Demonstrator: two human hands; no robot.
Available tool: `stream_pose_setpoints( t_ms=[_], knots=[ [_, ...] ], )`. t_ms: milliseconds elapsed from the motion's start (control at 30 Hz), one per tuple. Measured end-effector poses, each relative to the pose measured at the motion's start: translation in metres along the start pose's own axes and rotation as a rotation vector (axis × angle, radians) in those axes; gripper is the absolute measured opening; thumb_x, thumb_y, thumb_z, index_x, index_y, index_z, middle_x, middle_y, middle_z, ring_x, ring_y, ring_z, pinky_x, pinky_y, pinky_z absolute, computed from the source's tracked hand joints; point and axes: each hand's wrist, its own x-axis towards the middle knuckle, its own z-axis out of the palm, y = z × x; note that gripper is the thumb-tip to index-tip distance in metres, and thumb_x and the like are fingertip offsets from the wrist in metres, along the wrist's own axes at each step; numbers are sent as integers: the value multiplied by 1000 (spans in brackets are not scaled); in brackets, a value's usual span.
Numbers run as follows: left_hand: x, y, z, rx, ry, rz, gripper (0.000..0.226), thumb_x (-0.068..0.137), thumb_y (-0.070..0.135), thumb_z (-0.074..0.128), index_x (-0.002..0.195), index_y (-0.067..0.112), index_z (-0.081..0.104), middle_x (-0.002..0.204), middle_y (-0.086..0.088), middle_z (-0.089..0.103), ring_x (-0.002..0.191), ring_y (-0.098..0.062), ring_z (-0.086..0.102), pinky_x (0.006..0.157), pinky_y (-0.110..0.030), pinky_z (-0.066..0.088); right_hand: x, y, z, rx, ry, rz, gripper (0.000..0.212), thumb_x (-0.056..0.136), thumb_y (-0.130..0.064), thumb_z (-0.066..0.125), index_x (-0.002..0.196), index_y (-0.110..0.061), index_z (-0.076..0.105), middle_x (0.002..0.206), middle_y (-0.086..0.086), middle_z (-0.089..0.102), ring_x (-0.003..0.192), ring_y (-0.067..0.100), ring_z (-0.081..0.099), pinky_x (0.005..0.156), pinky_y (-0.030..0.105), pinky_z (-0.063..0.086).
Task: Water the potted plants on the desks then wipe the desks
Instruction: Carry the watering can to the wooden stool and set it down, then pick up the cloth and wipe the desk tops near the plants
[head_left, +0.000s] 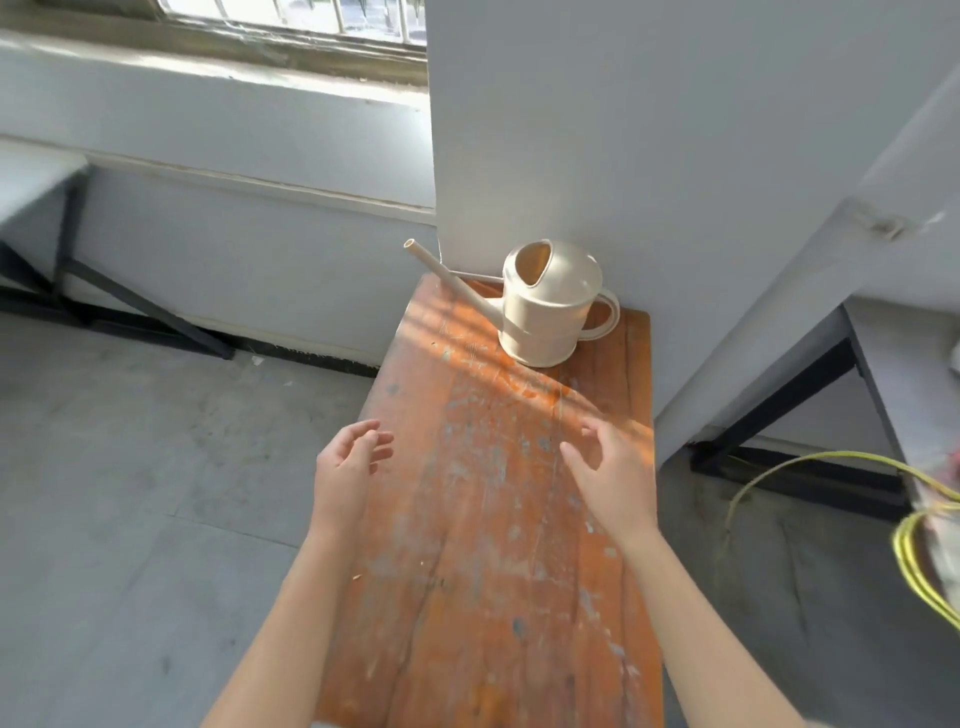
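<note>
Over a worn orange bench (483, 519), the left hand (345, 467) and right hand (613, 478) hover with fingers loosely spread, holding nothing. Farther back, a cream watering can (545, 306) stands upright at the bench's far end against a grey wall (649, 130), spout pointing left.

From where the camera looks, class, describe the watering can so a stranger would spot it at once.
Find the long orange wooden bench that runs to the grey pillar. At its far end stands the watering can, cream plastic, its thin spout pointing left, its handle right. Nothing else sits on the bench.
</note>
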Motion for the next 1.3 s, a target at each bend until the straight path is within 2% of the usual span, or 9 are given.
stream_pose_setpoints(
  t_ms=[100, 233, 400, 600, 733, 900, 1033, 1133, 1300],
  knots=[
    [-60, -33, -26, 44, -13, -24, 18, 93, 8, 44, 96, 13, 61, 86, -4, 66, 79, -18, 62, 69, -27, 46, -55, 10, 13, -7, -75, -42, 41, 88, -30, 54, 126, -15, 48, 129, 3, 53, 123, 18, 42, 102, 29, 32],
    [-139, -78, -63, 60, 87, -81, 19, 92, 4, 46, 91, 13, 63, 82, -6, 67, 77, -19, 62, 62, -13, 48, -120, 19, 31, -27, -164, -187, 41, 85, -28, 59, 123, -13, 51, 126, 4, 56, 122, 19, 43, 100, 23, 28],
    [-219, -123, -97, 75, 169, -229, 16, 93, 7, 46, 93, 14, 60, 84, -1, 65, 78, -16, 60, 67, -18, 43, -189, 14, 64, -56, -316, -408, 41, 77, -33, 59, 111, -9, 61, 108, 8, 66, 106, 26, 56, 91, 37, 44],
    [-275, -147, -151, -8, 344, -273, 16, 92, 8, 46, 91, 16, 60, 83, 1, 65, 78, -15, 60, 67, -18, 42, -248, -14, 106, -128, -520, -610, 41, 79, -33, 60, 113, -10, 60, 111, 8, 65, 109, 25, 56, 92, 36, 45],
    [-299, -161, -199, -65, 431, -275, 15, 92, 9, 46, 92, 15, 60, 83, 1, 65, 76, -15, 60, 68, -19, 42, -281, -44, 133, -127, -563, -653, 39, 82, -24, 63, 118, -10, 56, 119, 7, 60, 117, 23, 49, 100, 33, 37],
    [-336, -187, -293, -55, 485, -273, 17, 92, 9, 47, 87, 18, 60, 83, 0, 65, 77, -16, 61, 70, -21, 43, -343, -93, 197, -121, -585, -655, 38, 84, -24, 62, 117, -7, 56, 118, 10, 60, 117, 25, 48, 99, 34, 36],
    [-373, -210, -384, -168, 734, -304, 22, 93, 9, 45, 79, 17, 59, 80, -3, 64, 73, -18, 59, 68, -25, 42, -404, -124, 247, -136, -738, -679, 41, 86, -27, 58, 124, -11, 50, 124, 5, 55, 120, 20, 44, 100, 28, 33],
    [-394, -228, -431, -289, 929, -359, 18, 93, 9, 43, 85, 8, 59, 78, -5, 61, 70, -19, 56, 65, -24, 40, -424, -133, 265, -200, -809, -683, 42, 87, -29, 57, 126, -14, 48, 127, 2, 53, 121, 18, 43, 101, 26, 32],
    [-375, -241, -462, -318, 913, -400, 15, 93, 10, 44, 88, 7, 58, 79, -6, 60, 69, -19, 56, 66, -24, 40, -419, -154, 293, -253, -806, -628, 42, 87, -28, 56, 126, -13, 48, 128, 4, 53, 123, 18, 41, 100, 24, 31]
  ],
)
